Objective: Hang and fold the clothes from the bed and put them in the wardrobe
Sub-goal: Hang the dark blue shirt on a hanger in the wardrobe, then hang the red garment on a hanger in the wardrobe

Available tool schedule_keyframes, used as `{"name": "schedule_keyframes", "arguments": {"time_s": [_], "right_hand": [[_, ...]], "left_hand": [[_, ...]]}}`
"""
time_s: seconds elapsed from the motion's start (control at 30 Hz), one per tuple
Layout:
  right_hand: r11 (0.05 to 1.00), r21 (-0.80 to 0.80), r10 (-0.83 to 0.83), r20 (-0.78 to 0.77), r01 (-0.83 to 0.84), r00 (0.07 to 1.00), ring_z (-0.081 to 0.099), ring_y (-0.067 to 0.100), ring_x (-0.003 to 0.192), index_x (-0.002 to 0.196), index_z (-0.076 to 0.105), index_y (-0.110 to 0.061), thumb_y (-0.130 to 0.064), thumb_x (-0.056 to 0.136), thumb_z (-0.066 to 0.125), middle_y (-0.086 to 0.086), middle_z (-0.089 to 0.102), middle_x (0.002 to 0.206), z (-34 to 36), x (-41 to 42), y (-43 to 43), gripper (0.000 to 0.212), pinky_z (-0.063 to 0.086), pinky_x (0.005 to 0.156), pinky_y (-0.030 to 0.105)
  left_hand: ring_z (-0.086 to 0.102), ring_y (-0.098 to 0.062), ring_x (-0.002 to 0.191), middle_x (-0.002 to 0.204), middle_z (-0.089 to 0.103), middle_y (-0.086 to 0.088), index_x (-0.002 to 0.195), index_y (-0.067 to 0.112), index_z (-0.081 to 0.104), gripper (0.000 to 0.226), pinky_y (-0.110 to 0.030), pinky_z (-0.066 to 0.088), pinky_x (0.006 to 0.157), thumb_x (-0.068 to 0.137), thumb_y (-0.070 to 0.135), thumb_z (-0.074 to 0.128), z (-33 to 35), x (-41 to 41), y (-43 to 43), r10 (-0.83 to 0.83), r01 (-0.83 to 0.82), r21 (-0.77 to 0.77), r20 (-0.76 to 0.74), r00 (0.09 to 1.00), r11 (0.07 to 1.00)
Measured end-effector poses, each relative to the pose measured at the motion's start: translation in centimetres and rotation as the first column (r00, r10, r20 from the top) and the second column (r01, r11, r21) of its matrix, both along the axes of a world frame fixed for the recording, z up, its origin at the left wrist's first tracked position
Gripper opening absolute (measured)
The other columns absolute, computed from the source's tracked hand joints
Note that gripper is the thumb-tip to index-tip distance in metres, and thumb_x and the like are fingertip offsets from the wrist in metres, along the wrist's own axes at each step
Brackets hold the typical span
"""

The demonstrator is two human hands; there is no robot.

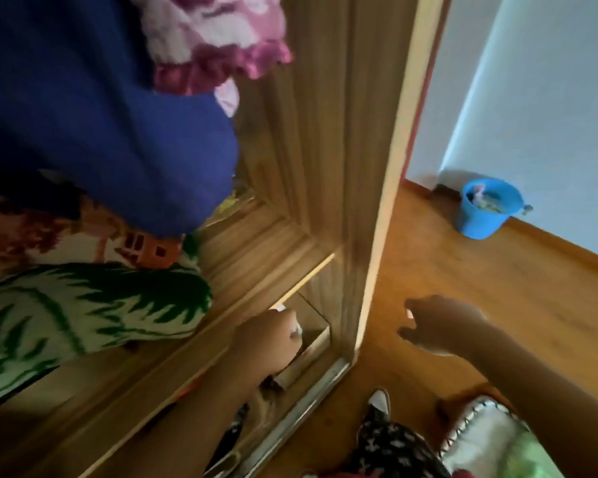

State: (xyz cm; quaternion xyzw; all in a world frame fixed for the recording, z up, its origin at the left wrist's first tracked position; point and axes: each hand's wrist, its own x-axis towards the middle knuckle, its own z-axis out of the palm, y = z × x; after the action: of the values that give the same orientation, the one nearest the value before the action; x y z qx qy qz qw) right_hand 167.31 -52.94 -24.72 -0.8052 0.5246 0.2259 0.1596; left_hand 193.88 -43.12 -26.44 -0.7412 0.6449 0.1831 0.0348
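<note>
- Wardrobe (325, 132): one unit, light wood, standing open; its side panel runs from the top of the view down to the floor (480, 281).
- Hanging clothes: two. One blue garment (101, 115) fills the upper left; one pink-and-white garment (214, 36) hangs just beside it, nearer the side panel.
- Bulky folded textiles on the shelf (249, 243): two. A green-and-white leaf-print piece (83, 312) lies in front; an orange-and-red print piece (49, 236) lies behind it, touching it and partly under the blue garment.
- Hands: two.
- Left hand (270, 339): fingers curled tight into a fist, set against the wooden edge of the lower compartment below the shelf. It cannot be told whether the fingers hold anything (the frame is blurred here).
- Right hand (442, 326): fingers loosely spread, holding nothing and touching nothing, outside the wardrobe and above the floor.
- Bucket (480, 219): one, blue, upright on the floor by the wall, well apart from both hands; its contents are unclear.
- Shoe (380, 401): one toe visible, white-capped, on the floor near the wardrobe's bottom rail.
</note>
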Motion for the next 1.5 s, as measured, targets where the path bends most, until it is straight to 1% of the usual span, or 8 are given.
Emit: {"name": "schedule_keyframes", "arguments": {"time_s": [0.17, 0.37, 0.53, 0.7, 0.87, 1.0, 1.2, 1.5], "right_hand": [[0.962, 0.054, -0.268, 0.005, 0.268, 0.963, 0.062, 0.02, 0.11, 0.134, 0.051, -0.031, -0.066, 0.093, 0.046, -0.005, 0.063, 0.124, -2.7, -8.2, 0.4, 0.054, 0.056, 0.085, 0.037], [0.852, 0.077, -0.522, 0.035, 0.518, 0.852, 0.062, 0.021, 0.107, 0.123, 0.054, -0.033, -0.065, 0.092, 0.046, -0.005, 0.064, 0.122, -4.2, -16.9, -0.7, 0.045, 0.056, 0.085, 0.039], [0.749, 0.053, -0.662, 0.07, 0.66, 0.746, 0.062, 0.023, 0.111, 0.124, 0.055, -0.032, -0.063, 0.094, 0.047, -0.004, 0.064, 0.123, -4.2, -24.3, -3.2, 0.044, 0.055, 0.086, 0.039], [0.636, 0.035, -0.771, 0.083, 0.771, 0.632, 0.063, 0.023, 0.109, 0.117, 0.056, -0.033, -0.063, 0.092, 0.046, -0.005, 0.064, 0.121, -3.9, -31.9, -4.7, 0.04, 0.054, 0.082, 0.04], [0.487, -0.003, -0.868, 0.105, 0.873, 0.485, 0.063, 0.023, 0.108, 0.117, 0.057, -0.031, -0.061, 0.093, 0.046, -0.004, 0.064, 0.12, -3.3, -38.8, -2.2, 0.04, 0.055, 0.083, 0.042], [0.312, -0.013, -0.941, 0.132, 0.95, 0.311, 0.063, 0.024, 0.107, 0.117, 0.057, -0.032, -0.062, 0.092, 0.046, -0.002, 0.063, 0.119, -3.4, -42.4, 0.5, 0.04, 0.054, 0.083, 0.04], [0.058, 0.01, -0.987, 0.15, 0.998, 0.055, 0.063, 0.023, 0.108, 0.121, 0.056, -0.03, -0.06, 0.095, 0.045, -0.001, 0.062, 0.119, -3.7, -46.0, 2.5, 0.041, 0.054, 0.085, 0.037], [-0.295, -0.042, -0.946, 0.158, 0.955, -0.285, 0.062, 0.024, 0.1, 0.113, 0.057, -0.029, -0.051, 0.095, 0.047, -0.003, 0.061, 0.107, -4.2, -52.8, -5.1, 0.03, 0.054, 0.079, 0.036]], "left_hand": [[0.056, -0.014, 0.091, 0.106, 0.064, 0.003, 0.114, 0.021, 0.055, 0.023, -0.032, 0.047, 0.079, 0.101, 0.036, 0.044, -1.1, -8.4, -6.3, -0.243, 0.248, 0.053, -0.089, 0.966, 0.967], [0.062, -0.018, 0.083, 0.097, 0.06, 0.003, 0.107, 0.023, 0.055, 0.016, -0.039, 0.055, 0.075, 0.1, 0.034, 0.046, -2.2, -18.7, -14.2, -0.483, 0.483, 0.071, -0.027, 0.875, 0.873], [0.06, -0.016, 0.087, 0.111, 0.06, 0.003, 0.115, 0.021, 0.056, 0.019, -0.033, 0.054, 0.074, 0.102, 0.032, 0.049, -2.6, -27.3, -21.5, -0.595, 0.596, 0.117, -0.045, 0.803, 0.795], [0.062, -0.02, 0.085, 0.111, 0.057, 0.002, 0.109, 0.018, 0.058, 0.016, -0.04, 0.057, 0.077, 0.102, 0.03, 0.048, -3.9, -37.2, -27.6, -0.702, 0.691, 0.184, -0.001, 0.712, 0.699], [0.062, -0.02, 0.087, 0.103, 0.059, 0.003, 0.106, 0.023, 0.059, 0.018, -0.04, 0.057, 0.076, 0.1, 0.034, 0.046, -4.5, -46.0, -30.1, -0.819, 0.801, 0.186, 0.035, 0.573, 0.569], [0.056, -0.012, 0.081, 0.107, 0.055, 0.007, 0.111, 0.029, 0.056, 0.019, -0.031, 0.047, 0.062, 0.1, 0.038, 0.045, -4.3, -52.5, -31.3, -0.89, 0.876, 0.161, 0.045, 0.453, 0.454], [0.057, -0.014, 0.099, 0.125, 0.057, 0.007, 0.132, 0.032, 0.05, 0.031, -0.027, 0.043, 0.069, 0.103, 0.041, 0.044, -3.2, -62.1, -32.9, -0.983, 0.975, 0.12, 0.033, 0.182, 0.185], [0.061, -0.012, 0.099, 0.125, 0.06, 0.009, 0.133, 0.033, 0.051, 0.034, -0.021, 0.052, 0.073, 0.101, 0.046, 0.047, -4.7, -76.5, -41.0, -0.98, 0.98, -0.006, -0.021, -0.197, -0.197]]}}
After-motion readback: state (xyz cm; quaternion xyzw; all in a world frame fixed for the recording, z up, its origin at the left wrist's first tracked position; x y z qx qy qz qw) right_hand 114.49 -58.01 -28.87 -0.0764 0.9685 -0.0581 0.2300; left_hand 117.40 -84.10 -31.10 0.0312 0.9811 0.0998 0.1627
